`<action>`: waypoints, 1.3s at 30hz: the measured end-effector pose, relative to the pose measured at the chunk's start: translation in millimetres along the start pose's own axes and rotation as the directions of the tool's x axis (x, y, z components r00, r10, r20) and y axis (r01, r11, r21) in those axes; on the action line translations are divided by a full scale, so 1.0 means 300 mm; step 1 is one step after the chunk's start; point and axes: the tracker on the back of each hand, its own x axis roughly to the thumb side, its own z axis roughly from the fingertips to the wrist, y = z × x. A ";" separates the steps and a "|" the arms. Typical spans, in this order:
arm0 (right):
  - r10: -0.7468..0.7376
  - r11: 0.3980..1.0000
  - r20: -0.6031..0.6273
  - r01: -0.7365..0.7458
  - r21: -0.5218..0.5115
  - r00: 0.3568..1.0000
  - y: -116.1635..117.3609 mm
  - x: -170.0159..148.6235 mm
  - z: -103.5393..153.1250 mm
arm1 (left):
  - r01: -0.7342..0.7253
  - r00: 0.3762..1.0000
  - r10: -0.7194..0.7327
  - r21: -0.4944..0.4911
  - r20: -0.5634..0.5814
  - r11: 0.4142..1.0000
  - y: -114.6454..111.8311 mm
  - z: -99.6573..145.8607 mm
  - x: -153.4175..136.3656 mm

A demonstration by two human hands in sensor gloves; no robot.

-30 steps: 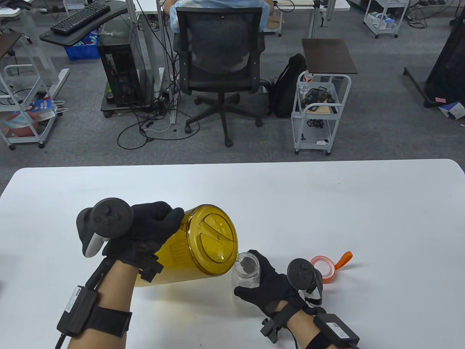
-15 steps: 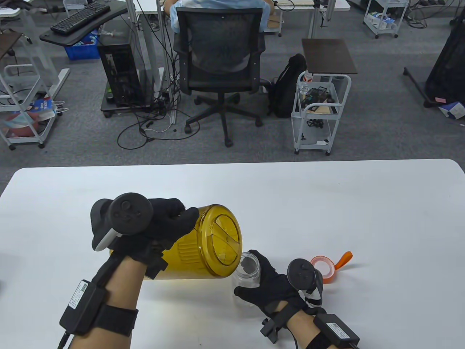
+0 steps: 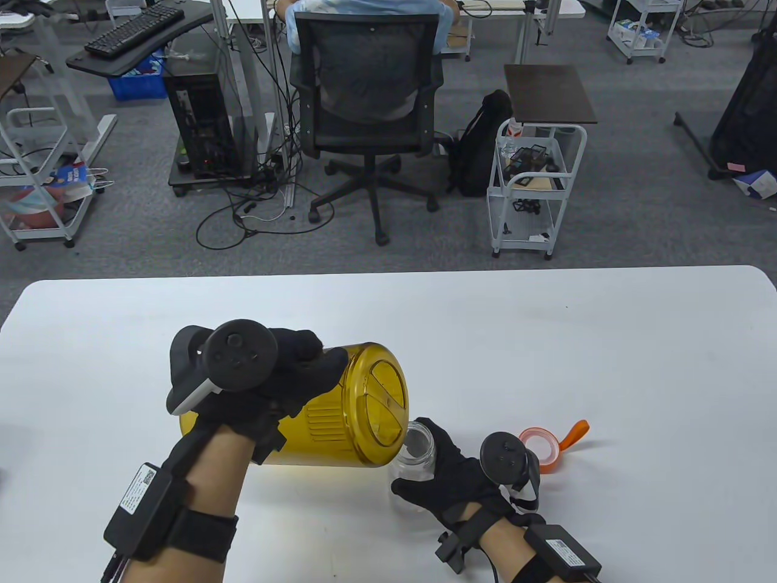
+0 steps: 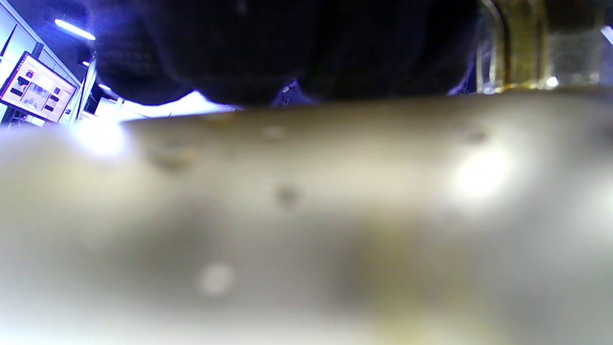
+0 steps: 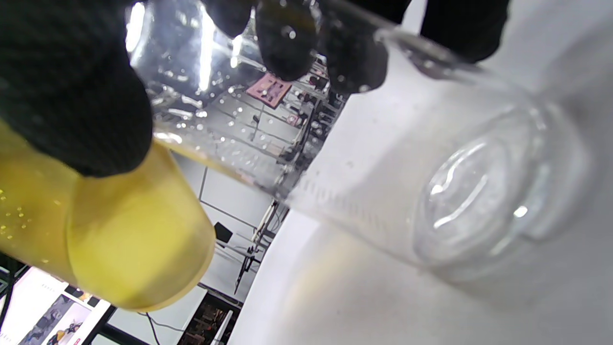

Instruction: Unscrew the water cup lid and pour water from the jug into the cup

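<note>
Right now the left hand (image 3: 285, 376) grips the amber jug (image 3: 340, 413), fingers wrapped over its upper side, and the jug is tipped well over on its side above the white table (image 3: 546, 340), its round lid end facing right and hanging directly over the mouth of the clear cup (image 3: 416, 449). Its lower lip sits at the cup's rim; whether the two actually touch cannot be made out. The right hand (image 3: 452, 473) grasps the cup from the right, fingers curled round its far side and thumb round its near side, and the cup stands upright on the table near the front edge. Just right of that hand the cup's orange lid (image 3: 540, 446) lies on the table with its orange strap (image 3: 573, 432) pointing away to the right. From the right wrist view the gloved fingertips (image 5: 287, 43) press against the transparent wall, which is speckled with droplets. The left wrist view is filled by the blurred jug body, too close to read detail
</note>
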 end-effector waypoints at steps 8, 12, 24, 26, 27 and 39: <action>0.001 1.000 -0.001 -0.001 0.001 1.000 0.000 0.000 0.001 | 0.037 0.999 -0.037 -0.011 0.015 0.999 0.006 -0.010 0.036; 0.003 1.000 -0.002 -0.003 0.001 1.000 0.000 0.000 0.001 | 0.056 0.998 -0.056 -0.020 0.018 0.998 0.009 -0.014 0.055; 0.005 1.000 -0.003 -0.005 0.000 1.000 -0.001 0.000 0.002 | 0.103 0.994 -0.102 -0.028 0.026 0.994 0.018 -0.024 0.093; 0.006 1.000 -0.003 -0.006 -0.001 1.000 -0.001 0.000 0.002 | 0.102 0.995 -0.102 -0.029 0.024 0.994 0.017 -0.025 0.093; 0.006 1.000 -0.003 -0.006 -0.001 1.000 -0.001 0.000 0.002 | 0.102 0.995 -0.101 -0.029 0.024 0.994 0.017 -0.025 0.094; 0.012 1.000 -0.001 -0.012 -0.003 1.000 -0.002 0.001 0.001 | 0.107 0.994 -0.106 -0.027 0.025 0.994 0.011 -0.023 0.100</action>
